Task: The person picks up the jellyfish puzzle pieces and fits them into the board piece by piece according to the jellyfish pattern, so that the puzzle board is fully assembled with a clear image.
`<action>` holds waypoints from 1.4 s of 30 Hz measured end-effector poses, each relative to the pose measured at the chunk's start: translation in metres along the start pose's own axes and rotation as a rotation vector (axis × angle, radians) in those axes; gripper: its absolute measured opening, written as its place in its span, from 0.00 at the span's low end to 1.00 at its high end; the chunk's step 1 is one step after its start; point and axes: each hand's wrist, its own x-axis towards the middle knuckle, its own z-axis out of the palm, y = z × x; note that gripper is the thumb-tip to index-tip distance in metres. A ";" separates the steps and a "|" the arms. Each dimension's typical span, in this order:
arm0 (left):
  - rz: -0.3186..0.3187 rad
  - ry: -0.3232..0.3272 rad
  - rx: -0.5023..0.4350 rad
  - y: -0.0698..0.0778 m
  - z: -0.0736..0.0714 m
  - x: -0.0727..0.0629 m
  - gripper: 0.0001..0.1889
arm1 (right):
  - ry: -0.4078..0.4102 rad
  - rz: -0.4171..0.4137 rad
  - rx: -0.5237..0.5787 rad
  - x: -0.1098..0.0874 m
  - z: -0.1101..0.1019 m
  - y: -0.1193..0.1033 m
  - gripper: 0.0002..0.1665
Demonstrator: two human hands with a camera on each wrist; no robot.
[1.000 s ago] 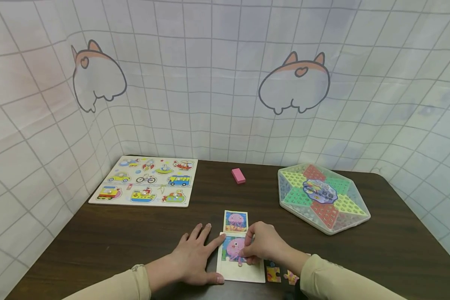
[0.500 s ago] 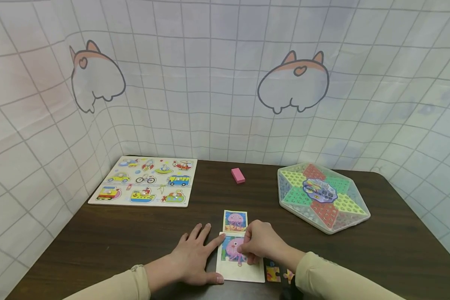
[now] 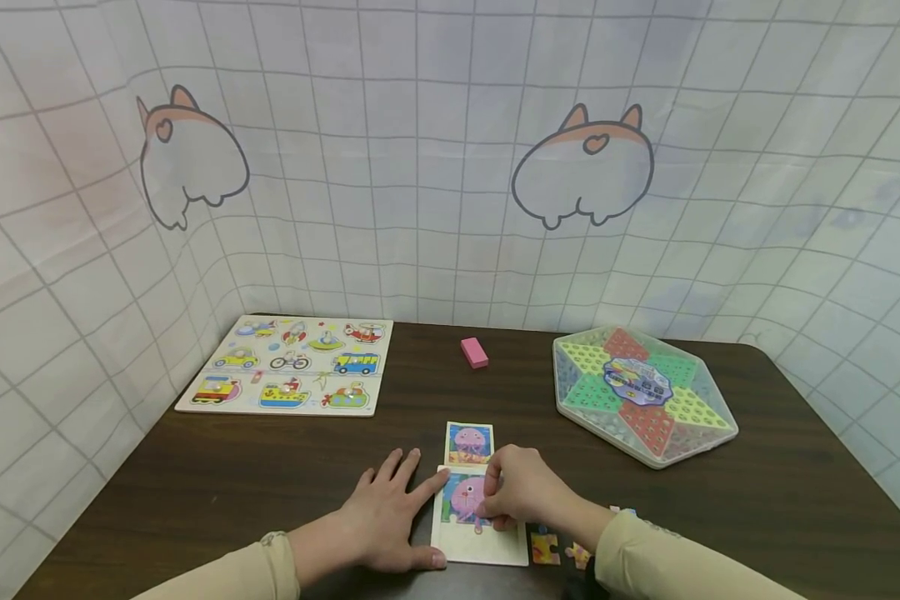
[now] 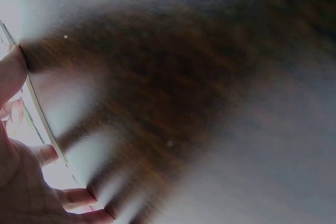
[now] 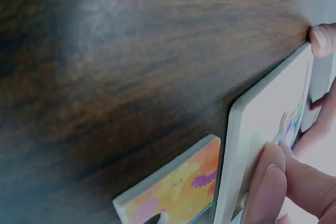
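A pale jigsaw tray [image 3: 483,547] lies on the dark table, partly filled with a pink octopus picture [image 3: 465,497]. Spread fingers of my left hand [image 3: 390,517] rest on the table, with index fingertip and thumb touching the tray's left edge. Over the picture's right side, my right hand [image 3: 528,487] pinches a puzzle piece that its own fingers mostly hide. In the right wrist view its fingertips [image 5: 273,156] press close together at the tray. A small octopus picture card [image 3: 468,443] touches the tray's far edge.
Loose jigsaw pieces, one yellow-orange [image 3: 545,549] and another partly under the right sleeve [image 3: 578,555], lie right of the tray. Farther back are a vehicle peg board [image 3: 285,364], a pink block [image 3: 475,352] and a hexagonal Chinese checkers box [image 3: 645,396]. Grid-patterned cloth surrounds the table.
My right hand shifts only slightly at the picture's right side, its fingers still together. The left hand stays put at the tray's left edge.
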 end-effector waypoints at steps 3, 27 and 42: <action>0.002 0.001 0.001 0.000 0.000 0.000 0.51 | 0.007 -0.017 -0.024 -0.001 0.000 0.000 0.15; 0.008 0.000 -0.003 -0.001 0.001 0.000 0.51 | -0.184 -0.592 -0.810 -0.020 -0.012 0.019 0.38; 0.009 0.009 0.011 -0.001 0.002 0.000 0.51 | -0.192 -0.616 -0.945 -0.018 -0.005 0.017 0.40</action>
